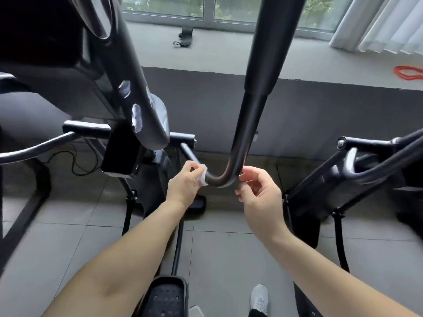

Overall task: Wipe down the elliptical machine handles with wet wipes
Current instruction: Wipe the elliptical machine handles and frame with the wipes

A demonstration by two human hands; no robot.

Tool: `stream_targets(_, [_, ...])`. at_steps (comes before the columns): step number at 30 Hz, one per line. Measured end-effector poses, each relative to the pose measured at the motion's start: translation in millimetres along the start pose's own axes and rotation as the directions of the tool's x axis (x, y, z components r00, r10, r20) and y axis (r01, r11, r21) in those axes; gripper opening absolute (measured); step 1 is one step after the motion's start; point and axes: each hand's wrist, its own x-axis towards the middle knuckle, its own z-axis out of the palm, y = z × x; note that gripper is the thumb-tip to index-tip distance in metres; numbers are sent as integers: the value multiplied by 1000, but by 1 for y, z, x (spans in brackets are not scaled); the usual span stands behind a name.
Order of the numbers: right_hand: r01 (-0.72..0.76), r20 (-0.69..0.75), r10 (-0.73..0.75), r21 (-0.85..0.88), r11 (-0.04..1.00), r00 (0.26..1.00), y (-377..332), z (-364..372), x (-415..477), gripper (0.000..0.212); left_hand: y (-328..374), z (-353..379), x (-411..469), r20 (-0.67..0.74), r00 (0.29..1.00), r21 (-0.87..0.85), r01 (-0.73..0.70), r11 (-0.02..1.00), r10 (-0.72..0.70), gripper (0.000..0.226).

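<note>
A black elliptical handle bar (246, 124) drops from the top of the head view and bends left at its lower end. My left hand (183, 181) grips a small white wet wipe (202, 176) wrapped round the bar just left of that bend. My right hand (258, 191) is at the right side of the bend, with its fingers curled and its fingertips touching the bar. A thicker foam grip covers the bar's upper part.
The elliptical's console column (137, 92) and a dark phone (121, 154) stand to the left. A second machine (357, 170) is at the right. A foot pedal (163, 296) and my grey shoe (259, 298) are below. An orange band (409, 73) lies far right.
</note>
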Motion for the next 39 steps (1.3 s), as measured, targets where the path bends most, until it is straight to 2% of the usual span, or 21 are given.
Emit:
stream_targets(3, [-33,-8,34,5,999,999,0,2,-8,39,-6,-5,14,54,989,-32,140,990,-138,9])
stream_targets(5, [-52,-10,52,11,999,999,-1,2,-12,39,-5,-8,17,40,978,-58,209,976,-206,13])
stream_targets(7, [-69,-10,69,20,997,998,0,2,-16,39,-1,-14,11,54,961,-194,278,941,-272,13])
stream_targets(10, [-94,-3,95,40,995,996,1,1,-23,33,16,-32,-10,130,940,-454,338,824,-314,10])
stream_targets(12, [-115,18,115,36,993,993,3,1,-28,27,33,-50,-27,186,931,-558,363,747,-314,8])
stream_targets(13, [-132,39,131,31,991,991,4,1,-30,24,44,-61,-36,193,928,-570,370,734,-318,13])
stream_targets(16, [-192,140,179,80,978,974,2,3,-36,19,74,-93,-65,167,921,-596,378,709,-351,33])
stream_targets(21, [-264,342,186,195,945,921,-14,9,-38,25,107,-132,-100,121,947,-582,309,752,-296,23])
stream_targets(24, [-242,439,128,213,946,889,-25,10,-36,22,118,-150,-110,35,967,-512,234,827,-252,21])
stream_targets(26, [-235,494,95,229,945,864,-32,8,-34,15,123,-161,-116,47,978,-464,201,863,-202,18])
stream_targets(28, [-227,539,66,238,945,840,-38,6,-30,12,130,-171,-121,74,976,-441,215,871,-204,16])
stream_targets(36, [-179,670,-114,352,919,734,-70,-4,-13,10,176,-206,-123,-98,957,-385,218,897,-274,16])
stream_targets(39, [-169,676,-178,414,894,715,-83,-9,-5,3,197,-225,-123,-97,946,-401,249,882,-311,17])
